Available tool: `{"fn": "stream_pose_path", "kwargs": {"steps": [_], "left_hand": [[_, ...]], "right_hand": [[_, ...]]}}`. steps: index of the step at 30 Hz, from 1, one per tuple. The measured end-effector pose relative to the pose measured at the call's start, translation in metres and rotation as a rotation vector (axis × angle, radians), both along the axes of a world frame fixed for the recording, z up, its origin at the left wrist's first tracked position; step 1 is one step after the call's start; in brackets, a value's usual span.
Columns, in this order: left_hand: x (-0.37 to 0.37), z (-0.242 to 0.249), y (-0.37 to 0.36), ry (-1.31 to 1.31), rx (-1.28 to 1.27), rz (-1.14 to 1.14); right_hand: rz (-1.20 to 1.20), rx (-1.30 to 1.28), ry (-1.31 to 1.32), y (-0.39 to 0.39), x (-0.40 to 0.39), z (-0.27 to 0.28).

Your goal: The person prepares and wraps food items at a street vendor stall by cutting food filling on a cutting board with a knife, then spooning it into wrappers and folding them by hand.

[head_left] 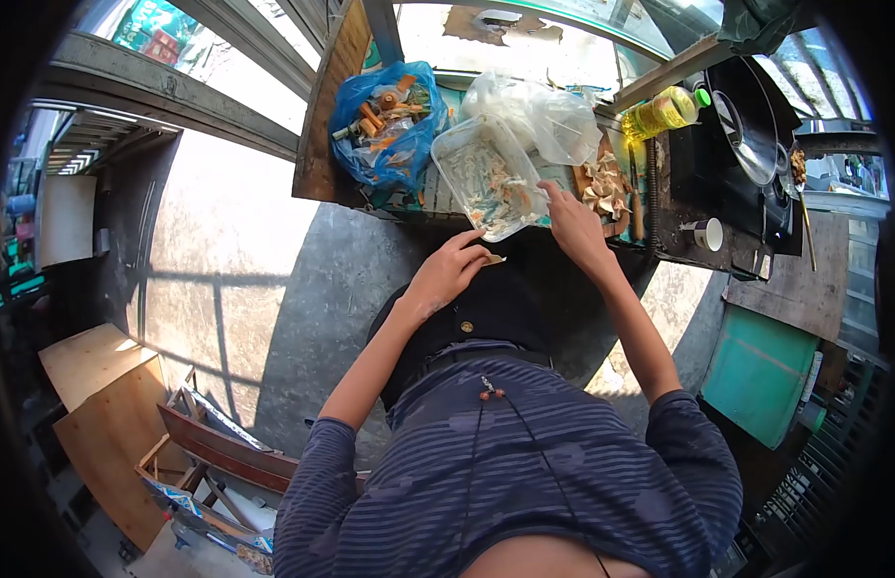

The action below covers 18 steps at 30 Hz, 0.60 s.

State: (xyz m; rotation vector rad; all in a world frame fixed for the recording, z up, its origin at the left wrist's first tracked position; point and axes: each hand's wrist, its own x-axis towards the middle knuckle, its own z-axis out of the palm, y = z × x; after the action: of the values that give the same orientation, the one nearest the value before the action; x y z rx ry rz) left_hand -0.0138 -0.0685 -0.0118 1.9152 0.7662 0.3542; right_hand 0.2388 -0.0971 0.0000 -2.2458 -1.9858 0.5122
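A clear plastic container (445,173) with shredded, pale and orange filling along its bottom and near end sits tilted at the table's front edge. My right hand (574,229) is at its right rim, fingers bent over the edge; the thumb is hard to see. Just below the near corner, my left hand (449,274) has its fingers closed around a small pale, flat piece (495,259), like a thin wrapper. Right of the container lie several folded, pale brown pieces (603,193), too small to name surely.
A blue bag (343,111) of vegetable scraps stands left, and a clear plastic bag (553,120) lies behind the container. An oil bottle (659,114), a black stove (693,183) and a white cup (709,234) are right. A wooden bench (221,438) is behind on the left.
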Motion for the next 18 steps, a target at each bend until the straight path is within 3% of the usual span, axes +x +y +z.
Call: {"fn": "stream_pose_path", "kwargs": {"steps": [3,8,11,18], "left_hand": [[-0.001,-0.009,-0.005,-0.002,0.187,-0.029],[-0.004,-0.016,-0.008,-0.001,0.117,-0.064],[-0.003,-0.019,-0.006,-0.026,0.101,-0.06],[-0.001,-0.019,-0.005,-0.065,0.018,-0.004]], "right_hand": [[0.036,0.033,-0.066,0.01,0.003,0.003],[0.087,0.048,-0.173,0.017,-0.001,-0.003],[0.062,-0.072,-0.126,0.012,-0.01,-0.016],[0.037,-0.086,0.1,0.006,-0.038,-0.011]]}}
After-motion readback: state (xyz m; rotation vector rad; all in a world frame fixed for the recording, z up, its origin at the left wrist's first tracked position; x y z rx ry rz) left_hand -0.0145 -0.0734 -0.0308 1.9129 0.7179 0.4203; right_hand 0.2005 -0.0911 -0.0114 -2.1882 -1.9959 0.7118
